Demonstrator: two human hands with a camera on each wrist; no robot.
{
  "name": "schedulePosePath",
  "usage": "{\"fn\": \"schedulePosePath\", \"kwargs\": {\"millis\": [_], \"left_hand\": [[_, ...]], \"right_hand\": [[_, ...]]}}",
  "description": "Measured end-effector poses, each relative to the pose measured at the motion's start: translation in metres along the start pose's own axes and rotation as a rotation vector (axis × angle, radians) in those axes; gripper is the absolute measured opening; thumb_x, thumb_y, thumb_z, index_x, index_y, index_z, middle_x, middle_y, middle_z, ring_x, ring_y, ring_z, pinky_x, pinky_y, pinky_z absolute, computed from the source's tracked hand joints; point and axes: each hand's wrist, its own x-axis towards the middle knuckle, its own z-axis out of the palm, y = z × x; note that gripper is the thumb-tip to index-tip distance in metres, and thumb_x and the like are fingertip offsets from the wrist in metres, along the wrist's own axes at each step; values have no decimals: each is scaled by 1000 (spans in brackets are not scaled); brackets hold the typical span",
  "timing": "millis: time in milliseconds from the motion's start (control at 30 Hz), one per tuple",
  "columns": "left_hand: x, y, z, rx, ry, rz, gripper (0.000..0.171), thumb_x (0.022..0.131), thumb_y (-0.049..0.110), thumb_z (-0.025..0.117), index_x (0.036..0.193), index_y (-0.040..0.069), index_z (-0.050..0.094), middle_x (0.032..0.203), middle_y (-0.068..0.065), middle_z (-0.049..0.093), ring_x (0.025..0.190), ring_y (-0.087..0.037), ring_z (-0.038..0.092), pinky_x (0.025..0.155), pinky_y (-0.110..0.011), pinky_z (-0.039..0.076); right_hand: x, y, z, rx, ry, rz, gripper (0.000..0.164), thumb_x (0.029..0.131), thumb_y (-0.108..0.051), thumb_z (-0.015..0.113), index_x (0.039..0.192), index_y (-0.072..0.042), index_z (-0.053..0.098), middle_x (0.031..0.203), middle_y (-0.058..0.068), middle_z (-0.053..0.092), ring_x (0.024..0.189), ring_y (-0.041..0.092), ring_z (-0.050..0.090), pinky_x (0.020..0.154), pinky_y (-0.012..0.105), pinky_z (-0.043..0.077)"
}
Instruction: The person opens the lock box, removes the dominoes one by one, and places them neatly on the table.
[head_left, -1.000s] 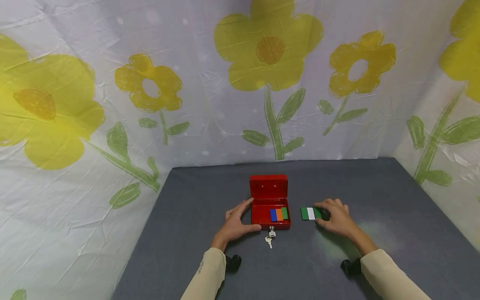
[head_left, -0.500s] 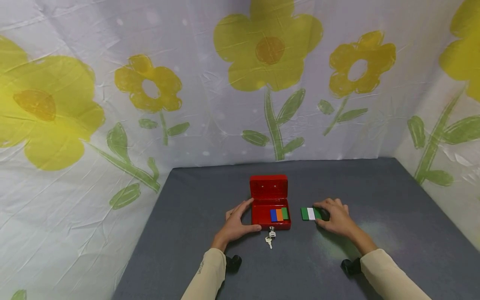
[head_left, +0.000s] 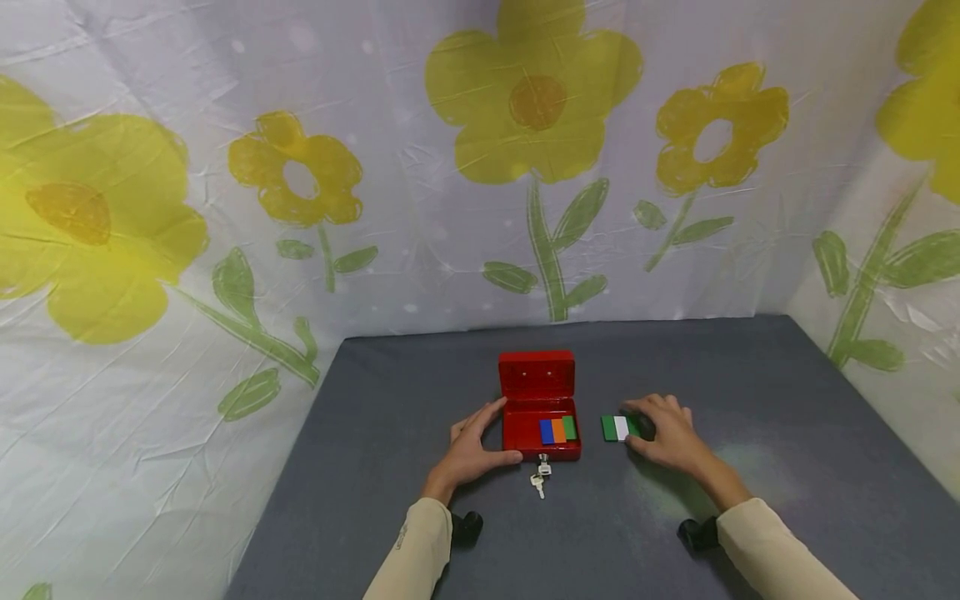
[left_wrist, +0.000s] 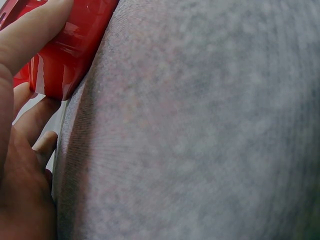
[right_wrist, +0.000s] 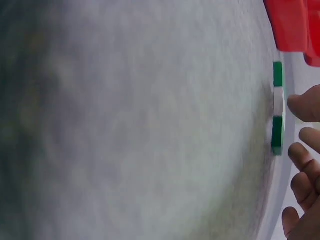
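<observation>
A red cash box (head_left: 542, 429) stands on the table with its lid (head_left: 537, 375) up. Inside, blue (head_left: 546, 432), orange (head_left: 558, 430) and green (head_left: 570, 427) flat blocks lie side by side at the right. My left hand (head_left: 468, 450) grips the box's left side, thumb at the front corner and forefinger near the hinge. To the right of the box lies a row of green (head_left: 608, 428), white (head_left: 621, 428) and green flat blocks (right_wrist: 277, 136). My right hand (head_left: 667, 433) hovers over this row, thumb and fingers spread across it; in the right wrist view its thumb (right_wrist: 304, 106) shows apart from the white block.
A small lock (head_left: 544, 467) with keys (head_left: 537, 483) hangs at the front of the box. The grey-covered table (head_left: 420, 367) ends at a flower-printed cloth backdrop (head_left: 420, 250). A black wrist camera (head_left: 468, 527) sits by the left sleeve.
My right hand has shifted slightly left along the block row, its thumb now near the white block. The blocks and box stay in place, and my left hand keeps its hold.
</observation>
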Motion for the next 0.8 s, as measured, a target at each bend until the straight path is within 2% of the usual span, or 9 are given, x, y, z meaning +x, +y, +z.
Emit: {"fn": "schedulePosePath", "kwargs": {"millis": [300,467,700,800], "left_hand": [[1,0,1,12,9,3,97,72,54,86,155,44,37,165,5,36,154,-30,18,116,-65,24],[1,1,0,10,8,-5,97,71,54,86,155,45,37,166,5,35,154,-30,17,116,-64,25],[0,0,0,-4,7,-7,97,71,54,86,155,45,37,166,2,35,152,-33,17,116,-66,26],[0,-1,1,-3,6,-15,97,72,54,86,155,45,37,166,2,34,152,-34,16,115,-68,26]], "right_hand": [[5,-14,11,60,79,-100,47,83,-14,80,127,-4,68,113,10,68,90,18,43,74,34,20],[13,-27,17,103,118,-152,45,80,-12,83,123,-3,70,111,11,69,89,21,45,73,34,20],[23,-46,28,113,80,-137,44,81,-15,85,122,-7,71,110,6,69,90,20,45,75,35,21],[26,-53,33,126,60,-156,44,81,-16,85,121,-7,72,111,7,69,90,21,45,75,35,21]]}}
